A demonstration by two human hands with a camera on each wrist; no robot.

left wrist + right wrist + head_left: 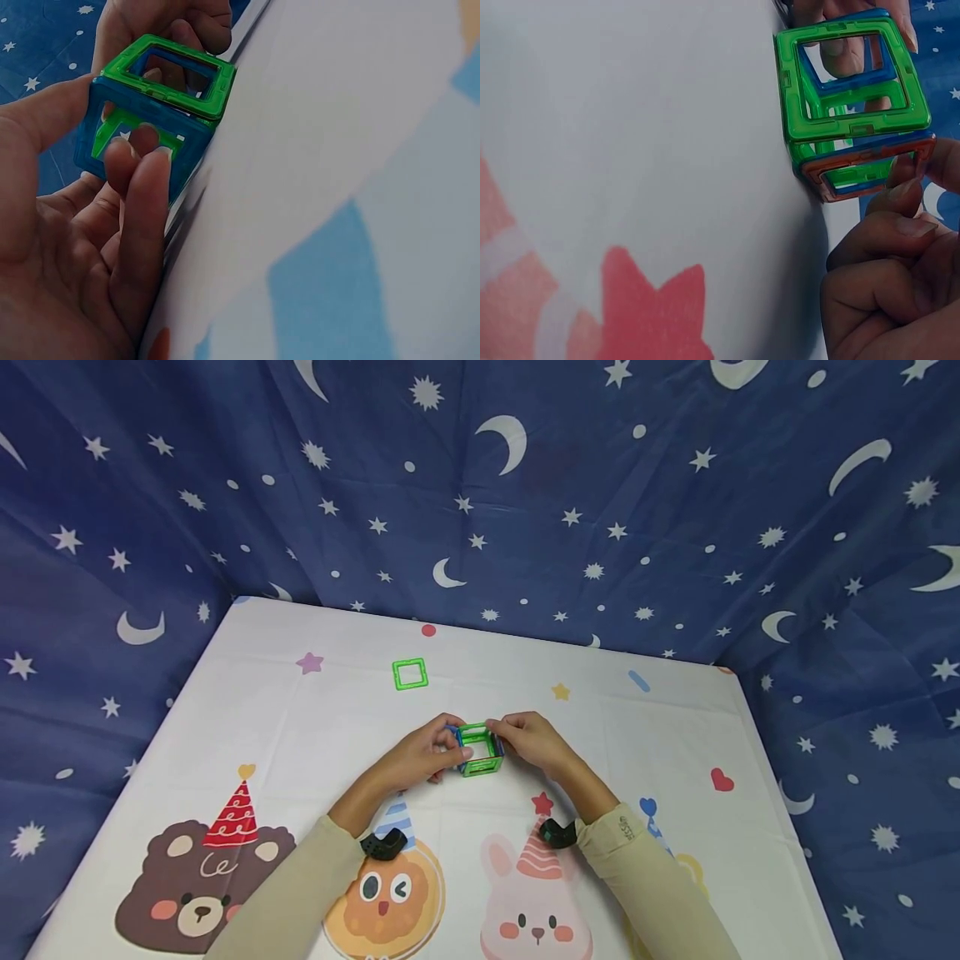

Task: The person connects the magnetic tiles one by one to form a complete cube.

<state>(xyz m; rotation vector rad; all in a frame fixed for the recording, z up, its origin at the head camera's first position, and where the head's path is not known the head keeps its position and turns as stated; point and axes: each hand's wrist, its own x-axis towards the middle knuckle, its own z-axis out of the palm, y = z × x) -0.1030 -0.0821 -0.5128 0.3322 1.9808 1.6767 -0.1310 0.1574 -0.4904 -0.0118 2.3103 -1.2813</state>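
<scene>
A small cube of square magnetic tiles [482,771] stands on the table between both hands. Green tiles [862,127], a blue tile [139,93] and a reddish tile [864,157] make up its visible sides, each an open frame. With thumb and fingers, my left hand [417,757] holds the cube's blue side. On the opposite side, my right hand [536,743] pinches the reddish tile near its corner, a blue edge showing right against it. Farther back lies a single green square tile [412,687], flat and apart from the cube.
The white tablecloth [645,743] carries printed party animals and shapes. Dark blue curtains [540,560] with moons and stars hang behind and at both sides. A black device [384,844] is on the left wrist, another [557,833] on the right.
</scene>
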